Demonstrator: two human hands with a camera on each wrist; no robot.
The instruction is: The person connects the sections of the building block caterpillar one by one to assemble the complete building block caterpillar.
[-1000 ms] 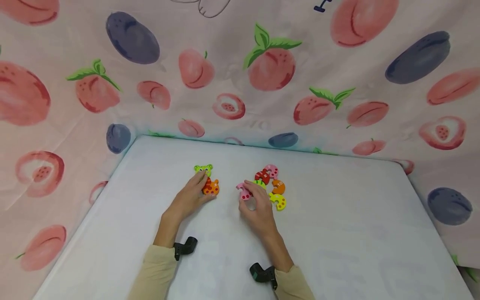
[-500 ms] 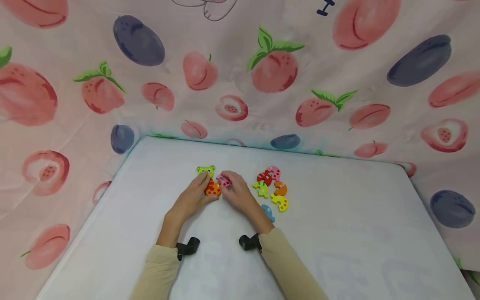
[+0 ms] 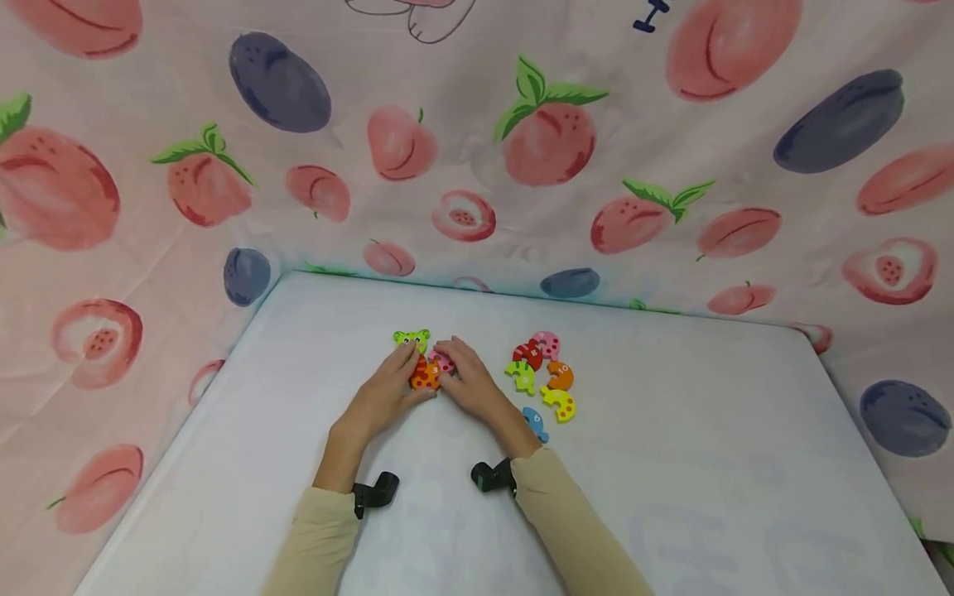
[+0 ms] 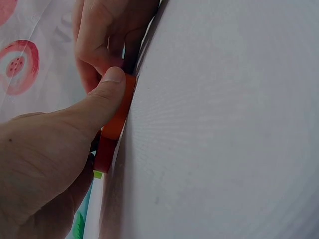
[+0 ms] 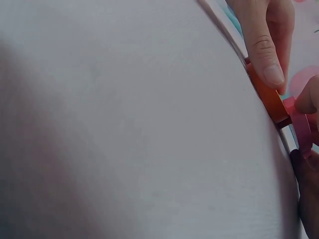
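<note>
So both hands are in close on a little run of painted animal puzzle pieces toward the left side of the white table (image 3: 708,463). Left hand (image 3: 380,396) has its thumb against the edge of the orange spotted piece (image 3: 426,377), fingers reaching over the red piece (image 4: 104,155) next to it, basically gripping the two. Green head piece with eyes (image 3: 411,338) pokes out just past those fingertips. Right hand (image 3: 474,385) is pinching a pink spotted piece (image 3: 443,362) right at the orange one's end; can't tell if they're actually locked together. Off to the right there's a loose bunch: red striped (image 3: 528,355), another pink (image 3: 548,344), green striped (image 3: 522,377), orange "10" (image 3: 561,377), yellow dotted (image 3: 560,406), plus a blue one (image 3: 533,423) beside the right wrist.
</note>
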